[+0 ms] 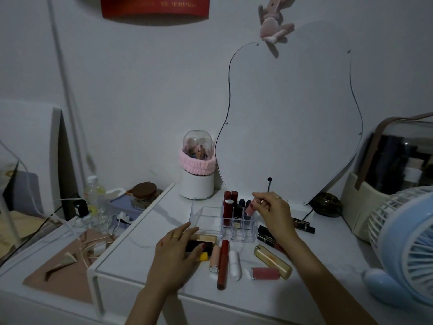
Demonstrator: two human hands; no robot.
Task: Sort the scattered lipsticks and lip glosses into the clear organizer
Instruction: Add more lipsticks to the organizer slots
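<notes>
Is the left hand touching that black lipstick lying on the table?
Touching. The head view shows the left hand lying over the black lipstick, thumb pressed on its side and fingers across its top, with no gap.

The red banner (154, 7) on the wall at the top bears a row of small gold characters and digits, cut off and too blurred to read; no other lettering is legible.
</notes>
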